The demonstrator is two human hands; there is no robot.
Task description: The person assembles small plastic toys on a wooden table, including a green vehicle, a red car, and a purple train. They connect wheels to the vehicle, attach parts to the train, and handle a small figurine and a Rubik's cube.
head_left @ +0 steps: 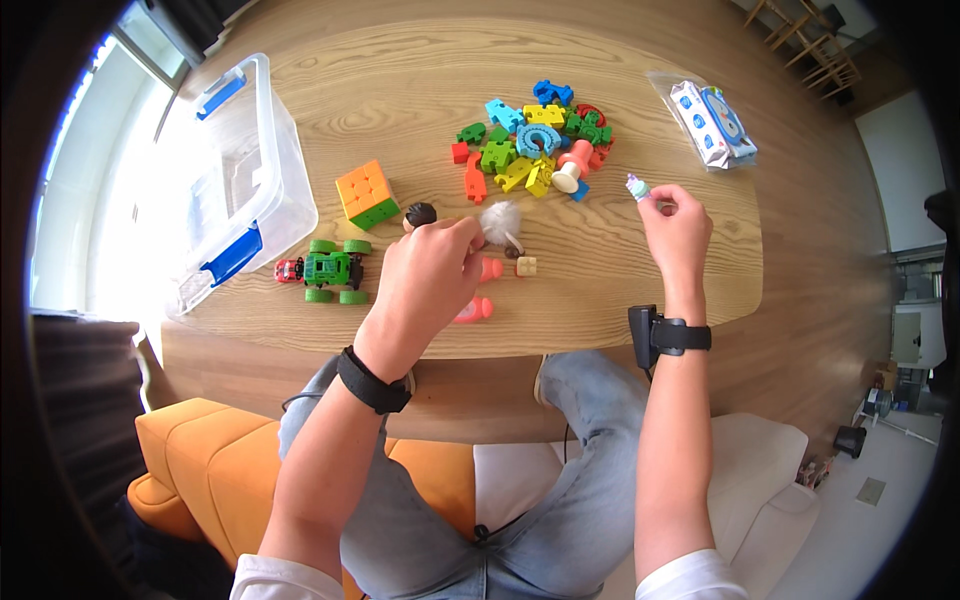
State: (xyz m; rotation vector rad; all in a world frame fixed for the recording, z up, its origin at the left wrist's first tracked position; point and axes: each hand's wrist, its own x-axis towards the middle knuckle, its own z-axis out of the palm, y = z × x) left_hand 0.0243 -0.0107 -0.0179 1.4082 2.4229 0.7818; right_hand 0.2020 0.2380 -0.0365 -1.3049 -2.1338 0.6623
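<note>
My right hand is closed in a pinch on a small pastel figurine, lilac and mint, held over the right part of the table. My left hand is over the table's near side, its fingers curled together. What those fingers hold, if anything, is hidden. A dark, rounded toy piece shows just beyond its knuckles. Right of it lies a fluffy white pompom, with a small cream block nearby. Two coral-pink toy pieces are partly covered by the left hand.
A clear plastic bin with blue latches stands at left. Near it are an orange-and-green puzzle cube and a green toy truck. Colourful toy blocks are heaped at the far middle. A wipes packet lies at far right.
</note>
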